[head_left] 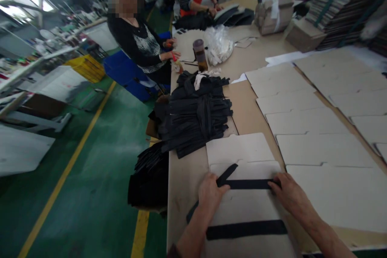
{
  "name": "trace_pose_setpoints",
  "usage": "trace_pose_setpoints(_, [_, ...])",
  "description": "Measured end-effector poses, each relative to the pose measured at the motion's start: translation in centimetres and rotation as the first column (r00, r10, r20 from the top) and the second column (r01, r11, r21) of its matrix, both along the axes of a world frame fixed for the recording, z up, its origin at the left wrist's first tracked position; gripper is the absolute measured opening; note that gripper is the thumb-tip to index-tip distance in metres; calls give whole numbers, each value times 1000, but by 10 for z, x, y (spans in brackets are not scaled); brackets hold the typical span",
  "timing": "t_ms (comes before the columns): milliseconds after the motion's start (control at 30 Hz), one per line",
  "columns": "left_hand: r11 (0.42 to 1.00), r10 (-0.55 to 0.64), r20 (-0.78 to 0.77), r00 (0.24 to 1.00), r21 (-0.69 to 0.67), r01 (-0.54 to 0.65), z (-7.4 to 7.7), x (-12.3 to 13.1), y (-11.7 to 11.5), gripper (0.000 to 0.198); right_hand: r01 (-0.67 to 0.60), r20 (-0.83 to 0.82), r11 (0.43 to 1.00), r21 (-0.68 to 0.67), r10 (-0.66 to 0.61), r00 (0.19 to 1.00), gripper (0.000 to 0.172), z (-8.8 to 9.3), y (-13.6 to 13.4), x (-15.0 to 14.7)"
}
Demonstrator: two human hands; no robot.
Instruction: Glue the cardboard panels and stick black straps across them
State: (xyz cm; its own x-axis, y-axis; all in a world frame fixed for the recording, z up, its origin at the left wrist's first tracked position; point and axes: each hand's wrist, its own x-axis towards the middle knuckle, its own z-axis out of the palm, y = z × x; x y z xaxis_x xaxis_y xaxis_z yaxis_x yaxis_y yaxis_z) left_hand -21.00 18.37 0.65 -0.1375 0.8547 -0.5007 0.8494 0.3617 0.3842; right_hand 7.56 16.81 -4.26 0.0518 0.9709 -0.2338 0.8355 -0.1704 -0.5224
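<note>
A black strip (249,184) lies straight across the pale overlapping boards (238,149) near the table's front. My left hand (211,191) is closed on its left end, where another black piece (228,172) slants up from the fingers. The strip's right end is pinched by my right hand (284,187). Nearer to me, a second black strip (246,229) lies across a board, touched by neither hand. Part of a dark strip (192,211) shows beside my left forearm.
Bundles of black strips (193,117) lie beyond my left hand. Rows of pale boards (320,145) cover the right side. A bottle (199,54) and a plastic bag (219,46) stand farther back. Two people work at the table's far end. A green floor (111,149) runs along the left.
</note>
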Motion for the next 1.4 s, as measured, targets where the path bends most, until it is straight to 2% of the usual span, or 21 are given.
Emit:
trace_pose_setpoints(67, [999,3,62,998,42,-6,16,-12,-1,33,17,-65,1000,4,-16,998,24,14,-1,2])
trace_pose_setpoints(100, [998,15,142,990,57,-23,24,-19,-5,35,39,-98,999,6,-38,994,29,24,-2,0])
trace_pose_setpoints(133, [997,41,262,964,49,-56,33,-25,-9,39,71,-135,997,-4,-71,988,33,36,-3,-6])
trace_pose_setpoints(167, [995,85,413,907,14,-99,41,-29,-15,44,102,-181,994,-31,-106,978,38,49,-5,-15])
trace_pose_setpoints(200, [988,149,569,809,-55,-143,48,-32,-22,50,116,-243,990,-78,-132,961,42,62,-6,-28])
trace_pose_setpoints(233, [974,227,697,680,-149,-173,53,-34,-28,55,115,-317,983,-141,-155,936,46,74,-6,-43])
trace_pose_setpoints(300, [932,363,819,445,-315,-179,60,-31,-40,63,40,-494,972,-233,-154,856,53,95,-5,-79])
trace_pose_setpoints(333, [918,396,840,370,-355,-176,62,-28,-45,63,7,-576,967,-254,-157,803,54,103,-3,-97])
trace_pose_setpoints(367, [909,416,848,328,-378,-177,63,-25,-49,63,-21,-653,964,-264,-163,739,55,108,-1,-114])
trace_pose_setpoints(400, [903,428,848,311,-390,-179,64,-22,-52,62,-31,-720,961,-275,-184,670,53,111,1,-128])
trace_pose_setpoints(500, [893,448,833,324,-405,-194,63,-13,-57,57,0,-822,936,-352,-309,478,42,110,5,-155])
trace_pose_setpoints(567, [885,464,821,333,-423,-193,62,-9,-59,53,27,-821,919,-394,-365,439,43,106,7,-159])
trace_pose_setpoints(667, [869,495,809,317,-452,-204,60,-7,-61,55,48,-801,930,-365,-340,493,44,99,9,-154])
trace_pose_setpoints(833, [835,543,803,246,-485,-260,55,-3,-59,75,29,-755,956,-291,-248,607,36,90,11,-146])
trace_pose_setpoints(967, [827,543,803,245,-461,-323,52,-1,-53,76,21,-639,995,-95,-77,766,34,89,11,-142])
trace_pose_setpoints(1067, [814,546,807,225,-448,-369,48,1,-51,70,68,-561,997,43,-32,827,34,92,9,-137])
trace_pose_setpoints(1133, [805,550,811,200,-451,-386,44,1,-50,65,97,-580,993,68,-40,813,34,97,7,-134])
trace_pose_setpoints(1233, [793,564,807,176,-469,-390,41,2,-49,62,139,-680,990,18,-90,728,33,103,4,-136])
trace_pose_setpoints(1333, [778,578,797,174,-474,-413,41,3,-46,62,178,-773,974,-138,-218,596,32,101,-1,-143])
trace_pose_setpoints(1400, [769,583,793,178,-467,-435,43,5,-44,61,128,-802,948,-290,-314,507,35,95,-5,-149])
